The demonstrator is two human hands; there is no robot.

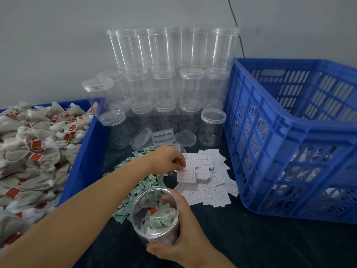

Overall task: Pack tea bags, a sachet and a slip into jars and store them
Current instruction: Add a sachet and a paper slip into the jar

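Note:
My right hand (183, 235) grips an open clear jar (154, 213) near the table's front edge. Inside the jar lie tea bags with a green-and-white sachet (160, 222) on top. My left hand (168, 158) reaches across the sachet pile (139, 188) to the heap of white slips with red print (210, 180). Its fingertips pinch the top edge of one slip (186, 176), which lies at the heap's left side. Loose tea bags with red tags (32, 149) fill the blue tray on the left.
A big blue slotted crate (293, 144) stands at the right, holding what looks like packed jars. Empty lidded jars (170, 78) are stacked against the back wall. One open jar (212, 128) and several loose lids (164, 136) sit behind the slips. The blue tray wall (85, 151) borders the left.

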